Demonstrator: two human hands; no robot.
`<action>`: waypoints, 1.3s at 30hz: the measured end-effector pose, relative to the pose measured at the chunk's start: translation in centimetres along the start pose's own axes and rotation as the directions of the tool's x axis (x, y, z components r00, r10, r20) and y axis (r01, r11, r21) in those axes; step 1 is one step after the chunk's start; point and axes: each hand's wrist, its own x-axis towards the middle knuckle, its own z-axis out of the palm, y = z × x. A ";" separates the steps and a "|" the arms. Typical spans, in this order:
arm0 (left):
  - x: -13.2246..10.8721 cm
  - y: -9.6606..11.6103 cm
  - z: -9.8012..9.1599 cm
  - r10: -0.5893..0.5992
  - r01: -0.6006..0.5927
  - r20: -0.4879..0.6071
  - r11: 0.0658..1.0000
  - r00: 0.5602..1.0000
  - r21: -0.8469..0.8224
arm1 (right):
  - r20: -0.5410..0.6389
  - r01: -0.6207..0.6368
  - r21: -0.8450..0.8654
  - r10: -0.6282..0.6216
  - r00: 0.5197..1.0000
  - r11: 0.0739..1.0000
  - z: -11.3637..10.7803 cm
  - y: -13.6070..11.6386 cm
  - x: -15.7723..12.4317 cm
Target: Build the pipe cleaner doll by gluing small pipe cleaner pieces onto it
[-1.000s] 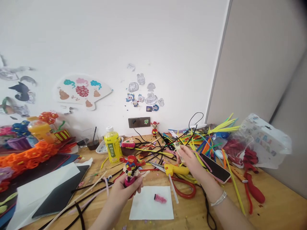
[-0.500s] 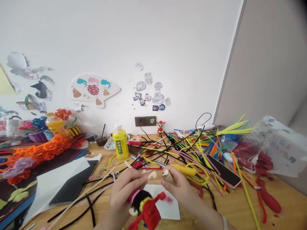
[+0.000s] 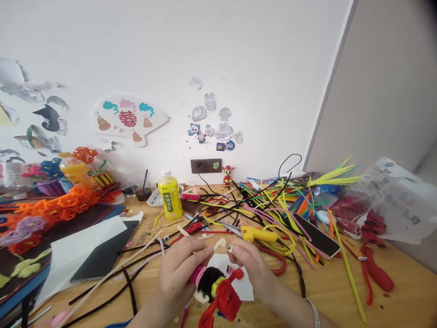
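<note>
My left hand [image 3: 182, 264] is closed around a pipe-cleaner doll [image 3: 209, 283], which lies tilted with its red hatted end towards me. Black, pink and yellow bands show on the doll. A cream curled piece [image 3: 220, 245] sticks out past my left fingertips. My right hand [image 3: 251, 264] pinches a small pale lighter [image 3: 231, 248], its metal top close to the curl but apart from it; most of its body is hidden by my fingers. Under the doll lies a white paper sheet [image 3: 246, 289].
Behind my hands are scissors [image 3: 232, 228], a yellow glue gun [image 3: 259, 234] and heaped pipe cleaners [image 3: 273, 205]. A yellow drink bottle [image 3: 170, 196] stands left of these. A phone [image 3: 317, 237] lies at right, a dark tablet [image 3: 105, 255] at left. A small red figure [image 3: 227, 175] stands by the wall.
The doll has shifted right and turned slightly, with its red end now further right. My right hand has turned the lighter, so less of its pale body shows. The camera view has shifted a little.
</note>
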 end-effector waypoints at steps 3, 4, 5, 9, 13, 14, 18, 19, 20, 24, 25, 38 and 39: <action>0.0 0.0 0.0 0.001 -0.001 -0.001 1.000 1.000 0.012 | -0.025 -0.081 0.067 0.083 0.996 0.994 -0.1 0.1 -0.3; 0.0 0.0 0.1 0.000 0.000 -0.001 1.000 1.000 0.016 | -0.026 -0.088 0.065 0.090 0.996 0.994 -0.1 0.1 -0.3; 0.0 0.0 0.0 -0.001 0.001 -0.003 1.000 1.000 0.018 | -0.025 -0.093 0.060 0.094 0.995 0.994 -0.2 0.1 -0.3; 0.0 0.1 0.0 -0.009 0.009 -0.010 1.000 1.000 0.013 | -0.028 -0.094 0.040 0.095 0.995 0.995 -0.2 0.0 -0.2; 0.1 0.2 0.0 -0.025 0.025 -0.002 1.000 1.000 0.007 | -0.048 -0.075 0.030 0.076 0.996 0.997 -0.2 -0.1 -0.2; 0.1 0.2 0.0 -0.029 0.029 0.002 1.000 1.000 0.005 | -0.050 -0.070 0.027 0.071 0.996 0.997 -0.2 -0.1 -0.2; 0.2 0.3 0.1 -0.015 0.015 -0.008 1.000 1.000 0.010 | -0.015 -0.068 -0.004 0.068 0.998 0.998 -0.2 -0.7 -0.1; 0.2 0.3 0.1 -0.008 0.008 -0.013 1.000 1.000 0.014 | -0.008 -0.064 -0.015 0.064 0.998 0.998 -0.2 -0.9 0.0; 0.3 0.2 0.1 0.001 0.000 -0.016 1.000 1.000 0.019 | -0.004 -0.055 -0.027 0.055 0.998 0.998 -0.3 -1.0 0.0; 0.3 0.0 0.1 0.023 -0.023 -0.013 0.999 1.000 0.025 | 0.009 0.008 -0.086 -0.007 1.000 0.996 -0.3 -1.6 0.0; 0.3 0.0 0.1 0.029 -0.028 -0.013 0.999 1.000 0.025 | 0.012 0.024 -0.103 -0.022 1.000 0.994 -0.3 -1.7 0.0; 0.2 0.0 0.1 0.062 -0.061 -0.013 0.997 0.998 0.045 | 0.044 0.083 -0.251 -0.074 0.996 0.964 -0.2 -1.7 -0.2; 0.3 0.0 0.1 0.069 -0.068 -0.012 0.997 0.998 0.045 | 0.041 0.080 -0.256 -0.072 0.997 0.963 -0.2 -1.7 -0.2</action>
